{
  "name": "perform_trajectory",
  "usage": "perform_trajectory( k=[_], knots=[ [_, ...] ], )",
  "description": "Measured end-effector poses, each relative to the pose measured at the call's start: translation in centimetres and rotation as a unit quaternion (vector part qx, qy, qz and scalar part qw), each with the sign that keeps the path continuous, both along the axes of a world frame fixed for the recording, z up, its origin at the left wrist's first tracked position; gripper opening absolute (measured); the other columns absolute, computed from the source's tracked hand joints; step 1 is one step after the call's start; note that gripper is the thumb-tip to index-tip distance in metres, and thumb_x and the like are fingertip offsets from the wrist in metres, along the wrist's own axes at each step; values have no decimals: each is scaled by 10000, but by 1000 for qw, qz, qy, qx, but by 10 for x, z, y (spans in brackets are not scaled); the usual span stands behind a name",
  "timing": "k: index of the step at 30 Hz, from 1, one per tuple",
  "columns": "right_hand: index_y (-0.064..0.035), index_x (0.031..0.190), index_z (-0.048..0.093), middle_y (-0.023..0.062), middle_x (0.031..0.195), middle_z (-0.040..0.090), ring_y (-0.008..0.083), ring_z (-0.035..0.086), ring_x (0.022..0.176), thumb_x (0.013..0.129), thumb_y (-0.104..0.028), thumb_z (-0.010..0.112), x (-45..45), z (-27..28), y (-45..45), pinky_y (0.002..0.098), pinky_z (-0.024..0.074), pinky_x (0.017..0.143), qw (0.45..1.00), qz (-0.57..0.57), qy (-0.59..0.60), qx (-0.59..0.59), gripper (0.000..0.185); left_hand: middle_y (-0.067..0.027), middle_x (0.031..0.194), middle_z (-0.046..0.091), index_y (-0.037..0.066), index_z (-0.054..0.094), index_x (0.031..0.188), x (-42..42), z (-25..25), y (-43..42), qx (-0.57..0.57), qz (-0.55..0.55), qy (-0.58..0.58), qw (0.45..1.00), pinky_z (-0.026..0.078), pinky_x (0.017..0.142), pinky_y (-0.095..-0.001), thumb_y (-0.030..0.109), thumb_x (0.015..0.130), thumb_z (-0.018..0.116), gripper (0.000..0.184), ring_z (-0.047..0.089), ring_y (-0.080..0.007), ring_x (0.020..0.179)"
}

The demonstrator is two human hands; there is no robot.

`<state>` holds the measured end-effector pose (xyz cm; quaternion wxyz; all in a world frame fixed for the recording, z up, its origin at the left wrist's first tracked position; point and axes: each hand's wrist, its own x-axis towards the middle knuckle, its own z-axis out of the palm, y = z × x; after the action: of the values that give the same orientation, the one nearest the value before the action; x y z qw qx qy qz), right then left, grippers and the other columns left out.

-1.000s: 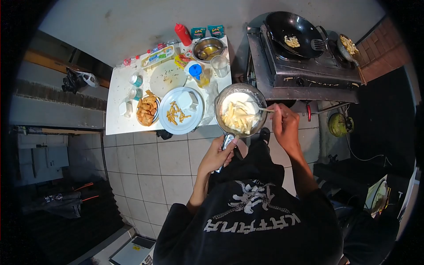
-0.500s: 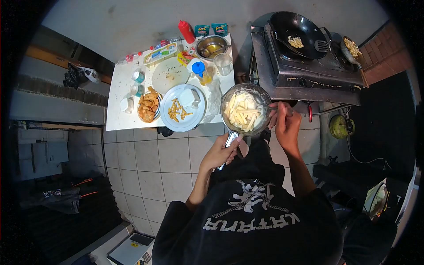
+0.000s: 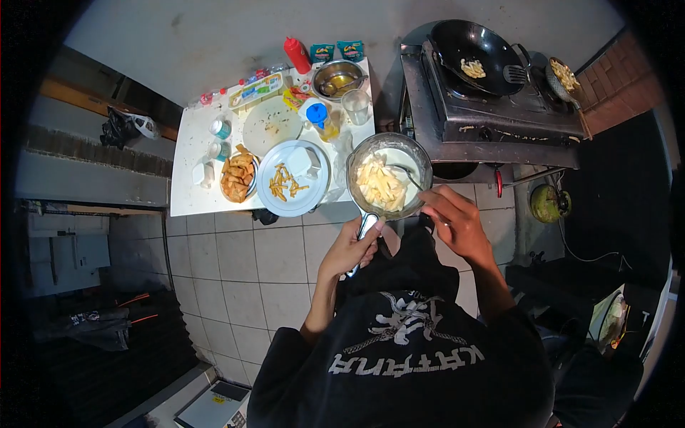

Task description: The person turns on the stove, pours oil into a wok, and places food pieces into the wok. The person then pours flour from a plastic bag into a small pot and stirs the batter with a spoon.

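My left hand (image 3: pixel 349 246) is closed around the handle (image 3: pixel 367 227) of a saucepan (image 3: pixel 351 165), held in front of my body beside the table's right corner. Pale cut potato sticks (image 3: pixel 382 184) lie in it in a white, creamy liquid (image 3: pixel 401 158). Over the pan's right rim, the fingers of my right hand (image 3: pixel 457 220) pinch the handle of a thin metal spoon (image 3: pixel 408 175). Its head dips into the mix beside the potato sticks and is partly hidden.
A white table (image 3: pixel 187 160) holds a plate (image 3: pixel 267 196) with fried sticks, a bowl of fried snacks (image 3: pixel 238 175), a metal bowl (image 3: pixel 319 77) and a blue-lidded jug (image 3: pixel 317 114). Right of it, a stove (image 3: pixel 499 118) carries a wok (image 3: pixel 457 43) with potato sticks and a spatula; a strainer (image 3: pixel 564 75) stands alongside.
My right hand has moved left and down over the pan rim, its grip turned. The spoon has shifted within the mix, and the potato sticks have moved leftward. The pan has shifted slightly left.
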<state>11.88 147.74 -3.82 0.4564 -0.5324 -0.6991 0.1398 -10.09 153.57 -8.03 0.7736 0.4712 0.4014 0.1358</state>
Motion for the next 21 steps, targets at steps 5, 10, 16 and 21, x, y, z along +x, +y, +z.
perform_trajectory(
  k=[5, 10, 16, 21],
  knots=[
    [36, 1012, 609, 165, 856, 582, 308, 592, 705, 818, -7, 625, 14, 2, 5, 357, 477, 616, 998, -48, 42, -30, 199, 24, 541, 423, 58, 460, 876, -1, -3, -1, 8, -3, 11, 1000, 299, 366, -225, 304, 971, 531, 273, 371, -55, 409],
    [40, 1032, 625, 154, 853, 603, 243, 585, 694, 825, 52, 569, 5, -8, 16, 315, 470, 610, 999, -14, 45, 8, 215, 16, 507, 409, 39, 466, 816, 2, 2, -2, 28, -5, 21, 999, 309, 371, -241, 322, 970, 528, 328, 364, -73, 388],
    [33, 1045, 619, 158, 863, 607, 266, 603, 719, 815, 46, 594, 2, -5, 3, 325, 482, 632, 1000, 12, -2, -10, 231, 23, 531, 419, 51, 450, 868, -4, -7, -2, 13, -14, 2, 1000, 302, 362, -223, 297, 976, 521, 277, 377, -57, 404],
    [38, 1004, 599, 175, 851, 571, 339, 592, 697, 831, 7, 607, 11, -4, 7, 373, 476, 611, 998, -55, 0, 4, 177, 19, 530, 424, 51, 442, 865, -4, -5, -2, 20, -10, 4, 1000, 303, 358, -226, 296, 975, 522, 280, 373, -57, 398]
  ],
)
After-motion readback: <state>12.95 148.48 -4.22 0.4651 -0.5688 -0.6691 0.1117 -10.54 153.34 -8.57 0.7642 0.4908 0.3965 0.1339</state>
